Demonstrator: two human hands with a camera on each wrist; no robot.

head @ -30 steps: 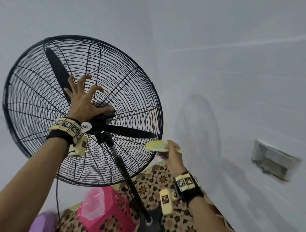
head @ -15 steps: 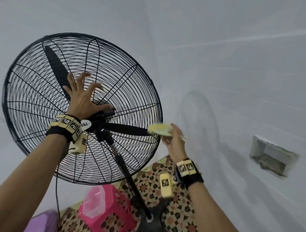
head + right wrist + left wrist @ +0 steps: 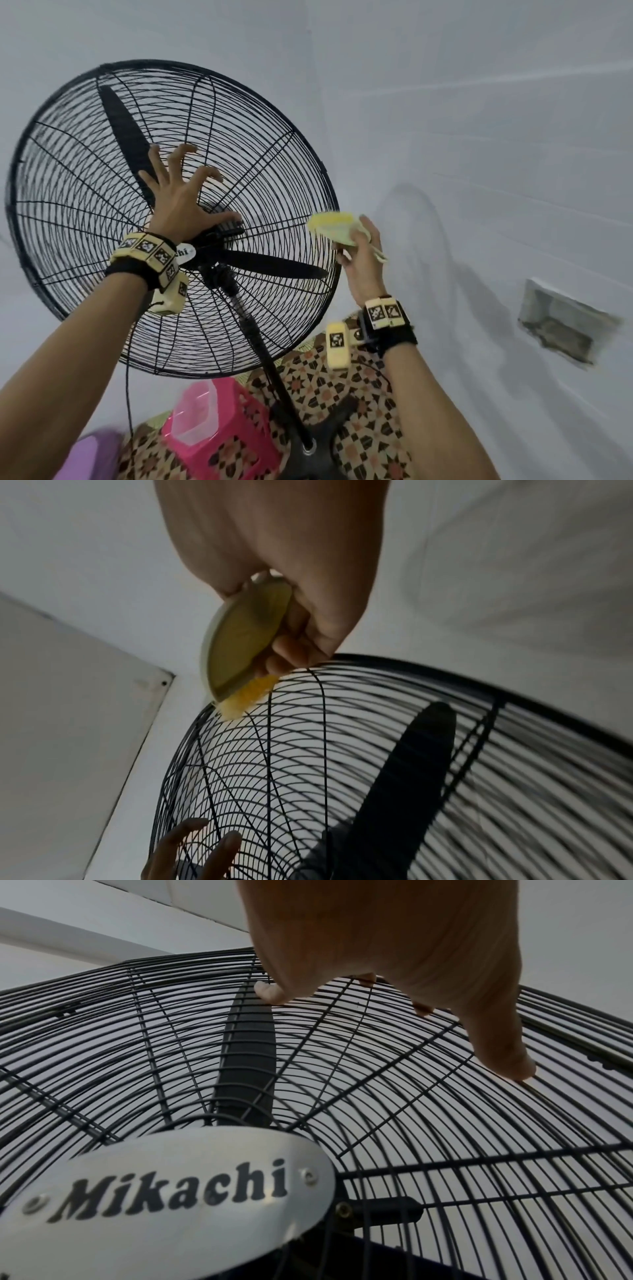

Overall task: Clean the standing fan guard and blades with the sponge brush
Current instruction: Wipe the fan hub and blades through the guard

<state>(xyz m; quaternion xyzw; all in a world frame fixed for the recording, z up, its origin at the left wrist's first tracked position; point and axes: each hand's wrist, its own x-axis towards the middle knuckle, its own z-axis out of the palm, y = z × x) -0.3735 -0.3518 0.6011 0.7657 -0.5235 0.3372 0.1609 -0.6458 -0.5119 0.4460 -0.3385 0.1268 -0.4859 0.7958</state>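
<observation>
The round black wire fan guard (image 3: 85, 192) is braced above its hub by the spread, fingertip-resting left hand (image 3: 178, 202), while the pale yellow plastic sponge brush (image 3: 330, 224) is clasped in the right hand's (image 3: 363, 260) closed grip at the guard's right rim, just above a black blade (image 3: 274, 265).

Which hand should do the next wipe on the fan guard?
Right. The right hand already grips the sponge brush at the fan guard's right edge. The left hand is spread on the wires near the hub, steadying it.
</observation>
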